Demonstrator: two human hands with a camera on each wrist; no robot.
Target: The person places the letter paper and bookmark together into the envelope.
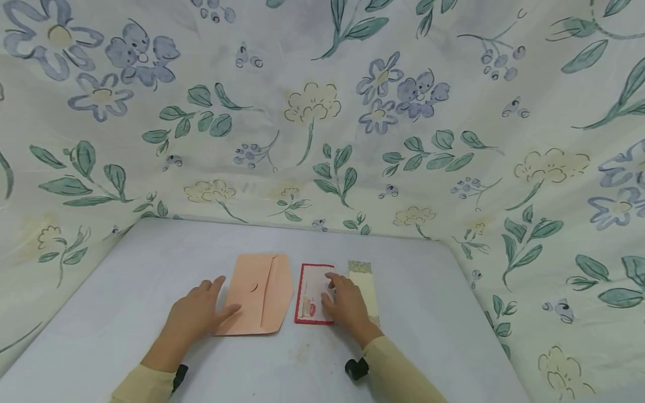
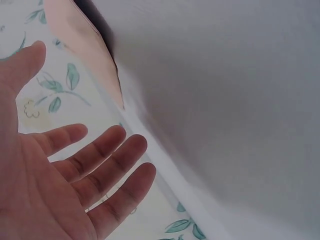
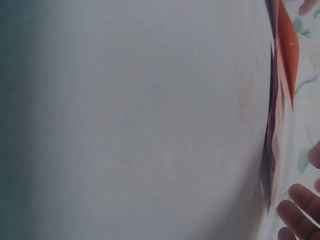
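On the white table lies a peach paper envelope (image 1: 247, 280) with a folded flap and a small curved slit. My left hand (image 1: 194, 310) is at its left edge, thumb over the lower left part, the fingers spread and loosely bent. In the left wrist view that palm (image 2: 55, 185) faces the camera with nothing in it. Right of the envelope lies a red-bordered card (image 1: 306, 294) bearing a small red print. My right hand (image 1: 350, 308) hovers over the card's right side with loosely bent fingers, covering part of a cream strip (image 1: 361, 277) with patterned ends.
A floral cloth (image 1: 312, 145) hangs behind and beside the table (image 1: 423, 313). A black wrist camera (image 1: 356, 369) is strapped under the right sleeve. Faint brownish marks (image 1: 302, 352) show on the tabletop in front of the card.
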